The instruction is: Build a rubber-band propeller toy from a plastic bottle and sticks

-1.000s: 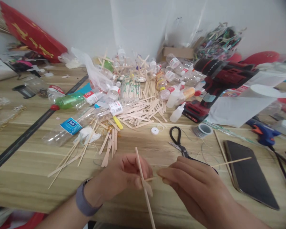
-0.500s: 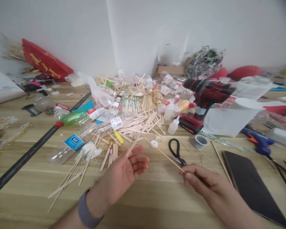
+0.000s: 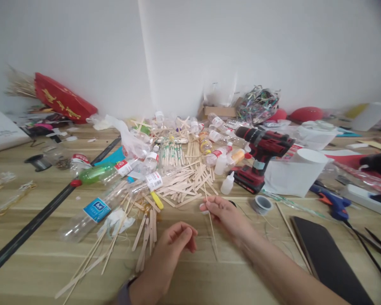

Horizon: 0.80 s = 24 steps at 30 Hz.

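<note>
My right hand [image 3: 224, 214] pinches a thin bamboo skewer [image 3: 213, 237] between thumb and fingertips. The skewer stands tilted, one end toward the pile and the other toward me. A small white disc [image 3: 203, 208] shows beside these fingertips, partly covered by them. To the left, my left hand [image 3: 179, 241] is loosely curled, thumb against the fingers, and no object shows in it. It is apart from the skewer. Black-handled scissors [image 3: 232, 203] are mostly hidden behind my right hand. Several craft sticks [image 3: 149, 231] lie beyond my left hand.
Plastic bottles [image 3: 97, 209] and loose craft sticks [image 3: 190, 182] crowd the table's middle. A red cordless drill [image 3: 260, 156], a small glue bottle [image 3: 227, 183] and a wire spool [image 3: 262, 204] stand beyond my right hand. A dark phone-like slab [image 3: 327, 258] and a blue glue gun [image 3: 332, 203] lie right.
My right hand has moved left and farther forward with the skewer, now gripping near the disc. My left hand has turned over and curled its fingers. The camera view has shifted slightly.
</note>
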Each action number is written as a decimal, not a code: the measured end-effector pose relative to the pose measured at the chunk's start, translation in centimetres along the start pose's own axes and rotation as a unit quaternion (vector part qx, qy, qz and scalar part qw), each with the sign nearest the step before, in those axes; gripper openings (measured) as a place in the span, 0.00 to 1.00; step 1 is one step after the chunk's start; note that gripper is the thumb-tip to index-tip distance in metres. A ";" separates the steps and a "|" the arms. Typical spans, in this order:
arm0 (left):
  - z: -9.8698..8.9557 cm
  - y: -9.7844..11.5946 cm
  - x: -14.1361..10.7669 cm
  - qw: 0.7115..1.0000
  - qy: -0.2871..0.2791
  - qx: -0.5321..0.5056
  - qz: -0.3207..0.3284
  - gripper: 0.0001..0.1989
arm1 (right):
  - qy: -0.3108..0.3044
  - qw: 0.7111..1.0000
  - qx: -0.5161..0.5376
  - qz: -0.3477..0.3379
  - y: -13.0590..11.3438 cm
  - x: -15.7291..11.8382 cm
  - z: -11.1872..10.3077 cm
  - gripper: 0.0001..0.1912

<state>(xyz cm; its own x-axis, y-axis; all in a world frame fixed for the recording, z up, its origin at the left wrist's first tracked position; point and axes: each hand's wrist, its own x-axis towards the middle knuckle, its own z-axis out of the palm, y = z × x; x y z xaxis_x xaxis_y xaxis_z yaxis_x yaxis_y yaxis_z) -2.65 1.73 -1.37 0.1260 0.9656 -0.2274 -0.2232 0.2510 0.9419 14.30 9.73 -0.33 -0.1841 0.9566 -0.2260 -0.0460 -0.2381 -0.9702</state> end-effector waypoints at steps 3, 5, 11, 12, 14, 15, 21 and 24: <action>-0.3 -0.3 0.1 0.999 0.000 0.053 0.010 0.19 | -0.003 1.000 -0.004 0.005 0.1 2.2 0.4 0.18; -0.4 -0.5 0.2 0.997 -0.006 0.080 0.008 0.21 | -0.007 1.000 -0.009 0.004 0.0 3.4 0.7 0.15; -0.7 -0.9 0.6 0.991 -0.037 0.128 0.001 0.24 | -0.015 0.999 -0.050 0.016 -0.4 5.9 1.0 0.11; -0.8 -1.0 0.6 0.990 -0.039 0.138 -0.001 0.24 | -0.018 0.998 -0.058 0.019 -0.4 6.1 1.0 0.11; -1.0 -1.0 0.4 0.986 -0.039 0.162 -0.008 0.23 | -0.027 0.997 -0.075 0.021 -0.2 6.4 0.9 0.11; -1.1 -0.9 0.2 0.983 -0.039 0.177 -0.010 0.22 | -0.030 0.996 -0.084 0.020 -0.1 6.5 0.8 0.11; -2.2 3.0 -0.5 0.930 0.005 0.364 0.042 0.11 | 0.007 0.988 -0.152 -0.003 0.1 5.2 -0.6 0.19; -3.7 5.7 1.1 0.819 0.065 0.550 0.149 0.09 | 0.021 0.974 -0.218 -0.056 -0.1 3.1 -1.8 0.15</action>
<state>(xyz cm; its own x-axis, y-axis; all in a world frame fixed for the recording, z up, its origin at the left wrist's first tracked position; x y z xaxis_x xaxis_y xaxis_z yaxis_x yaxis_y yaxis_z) -7.40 4.52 2.84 0.1048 0.9899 0.0955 0.7894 -0.1412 0.5974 15.54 13.01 -1.12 -0.1613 0.9807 -0.1102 0.3602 -0.0454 -0.9318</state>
